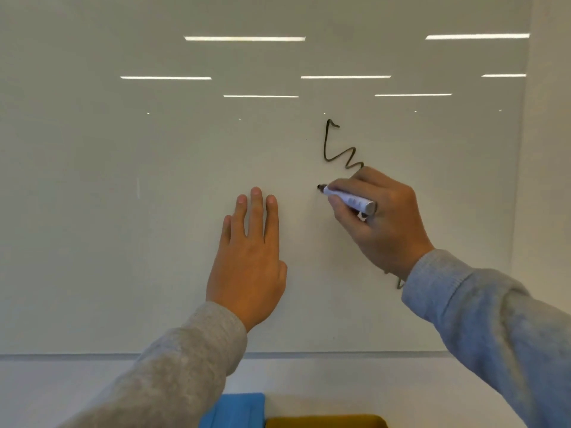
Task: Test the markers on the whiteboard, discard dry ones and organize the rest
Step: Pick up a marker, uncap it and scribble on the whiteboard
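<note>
The whiteboard (123, 211) fills the view. My right hand (383, 217) grips an uncapped white marker (350, 199) with its black tip at or just off the board, pointing left. A dark squiggle (335, 149) runs down the board from above and disappears behind my right hand; a small bit of line (400, 284) shows below my wrist. My left hand (250, 261) rests flat on the board, left of the marker, fingers extended upward, holding nothing. No marker cap is visible.
The board's lower edge (309, 353) runs across the bottom, with a pale wall strip beneath. A blue object (238, 410) and a yellow object (324, 421) sit at the bottom edge of view, partly cut off. Ceiling lights reflect in the upper board.
</note>
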Motion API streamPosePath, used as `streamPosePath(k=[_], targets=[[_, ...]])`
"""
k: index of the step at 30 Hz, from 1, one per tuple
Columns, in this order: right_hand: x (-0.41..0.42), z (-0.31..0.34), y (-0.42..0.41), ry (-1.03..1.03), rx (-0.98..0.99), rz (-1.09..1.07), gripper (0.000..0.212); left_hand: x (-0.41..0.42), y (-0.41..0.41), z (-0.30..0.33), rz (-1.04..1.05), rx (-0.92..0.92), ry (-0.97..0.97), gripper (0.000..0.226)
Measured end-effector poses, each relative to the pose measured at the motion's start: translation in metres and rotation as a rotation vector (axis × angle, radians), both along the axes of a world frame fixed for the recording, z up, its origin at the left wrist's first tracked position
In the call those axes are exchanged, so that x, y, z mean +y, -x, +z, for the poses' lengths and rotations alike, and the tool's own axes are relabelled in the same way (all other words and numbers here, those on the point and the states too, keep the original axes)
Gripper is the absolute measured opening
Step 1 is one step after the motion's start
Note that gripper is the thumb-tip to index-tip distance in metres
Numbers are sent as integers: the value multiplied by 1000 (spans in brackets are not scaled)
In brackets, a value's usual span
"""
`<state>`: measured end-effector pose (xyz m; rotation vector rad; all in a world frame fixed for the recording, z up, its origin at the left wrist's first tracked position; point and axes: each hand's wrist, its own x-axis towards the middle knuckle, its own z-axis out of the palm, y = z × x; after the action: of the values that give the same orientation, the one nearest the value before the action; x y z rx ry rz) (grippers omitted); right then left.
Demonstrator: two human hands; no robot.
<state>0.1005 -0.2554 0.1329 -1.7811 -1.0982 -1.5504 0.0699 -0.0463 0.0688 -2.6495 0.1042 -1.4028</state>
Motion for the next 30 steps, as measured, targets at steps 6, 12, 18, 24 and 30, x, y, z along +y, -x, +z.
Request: streamPosePath(k=[6, 12, 18, 24, 30], targets=[[-1, -30, 4, 348, 37, -70, 27, 2, -1, -2, 4, 3, -11, 85], [-2, -34, 6, 233, 20, -97, 22, 1, -1, -6, 27, 2, -23, 84], [-7, -24, 2, 167, -2, -119, 18, 1, -4, -5, 42, -22, -25, 82], [-9, -28, 6, 531, -71, -186, 23, 5, -5, -7, 53, -15, -60, 84], [-22, -36, 4, 420, -33, -186, 22, 4, -5, -12, 27, -8, -39, 83]])
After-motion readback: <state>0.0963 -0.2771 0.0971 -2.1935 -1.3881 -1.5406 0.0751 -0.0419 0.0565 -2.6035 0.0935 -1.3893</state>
